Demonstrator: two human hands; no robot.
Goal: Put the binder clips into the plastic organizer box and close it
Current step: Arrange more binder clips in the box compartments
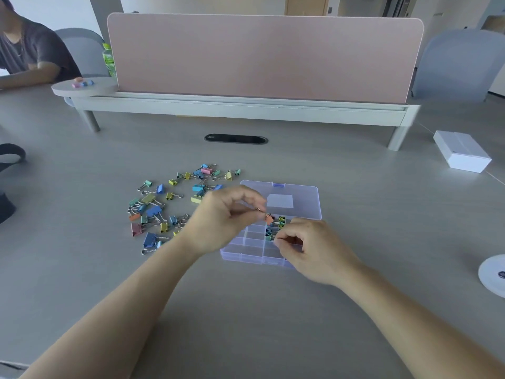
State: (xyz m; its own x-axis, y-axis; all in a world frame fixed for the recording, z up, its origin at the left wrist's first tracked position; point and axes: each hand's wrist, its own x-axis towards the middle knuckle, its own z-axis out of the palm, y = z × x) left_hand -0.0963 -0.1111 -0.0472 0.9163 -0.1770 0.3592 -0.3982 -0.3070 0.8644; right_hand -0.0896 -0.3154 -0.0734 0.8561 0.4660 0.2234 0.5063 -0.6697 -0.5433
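Over the open box (240,254), the left hand (224,217) pinches an orange clip (269,219); the right hand (308,247), fingers curled, hides the box's near-right corner, its hold indiscernible.

- You have two hands in view: your left hand (226,214) and your right hand (306,247).
- There is one organizer box (246,253), with one lid (300,192).
- Your left hand pinches one orange clip (269,219).
- The loose binder clips (164,203) on the table are some forty; the heap is too dense for an exact number.
- The clips in the box (274,228) are a handful; you cannot count them exactly.
- There are two chairs: a left chair (82,47) and a right chair (459,64).
- One white carton (461,154), one round white disc (492,274), one pink divider (262,56), one green bottle (108,58).
- Three small coloured pieces (82,84) lie on the round shelf (103,87).
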